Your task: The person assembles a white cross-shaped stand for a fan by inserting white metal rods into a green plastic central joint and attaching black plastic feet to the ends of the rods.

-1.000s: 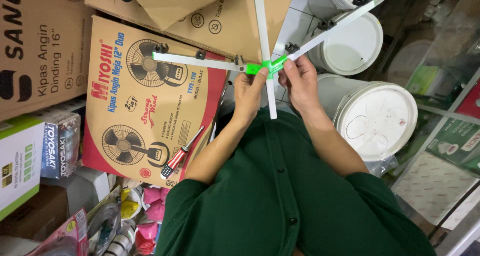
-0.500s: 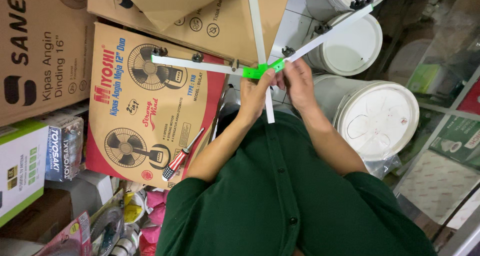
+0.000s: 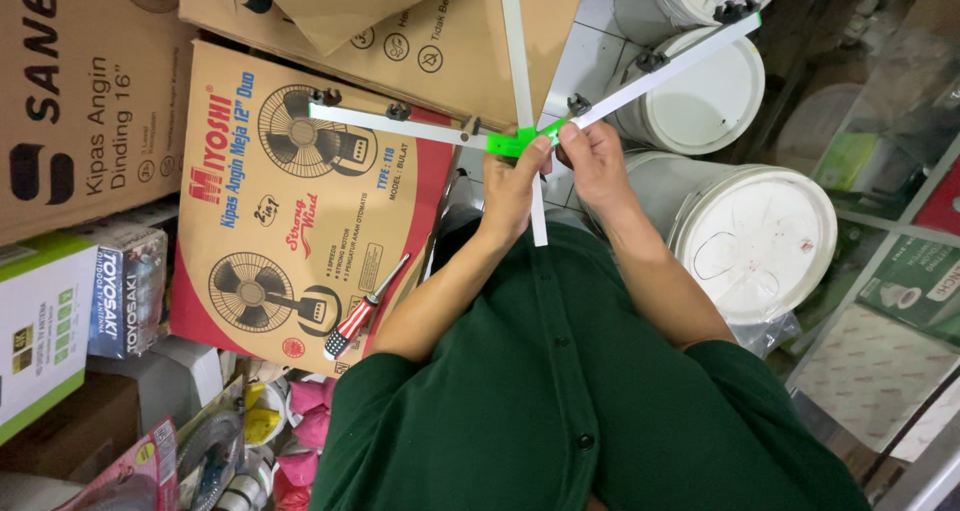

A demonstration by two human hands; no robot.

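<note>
Green hub [image 3: 512, 141] of the white-armed frame [image 3: 395, 124] is pinched by left hand [image 3: 512, 186] and right hand [image 3: 592, 161], fingers closed on it. Frame is judged light, stiff, awkwardly long; best gripped at the hub.

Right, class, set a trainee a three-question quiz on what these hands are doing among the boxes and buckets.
1. True or false: both hands meet at the green hub where the white strips cross.
2. What tool lies on the fan carton? A) hammer B) screwdriver C) pliers
3. What colour are the lids of the buckets on the person's right?

Key:
1. True: the left hand and right hand both pinch it.
2. B: a screwdriver with a striped handle.
3. White.
</note>
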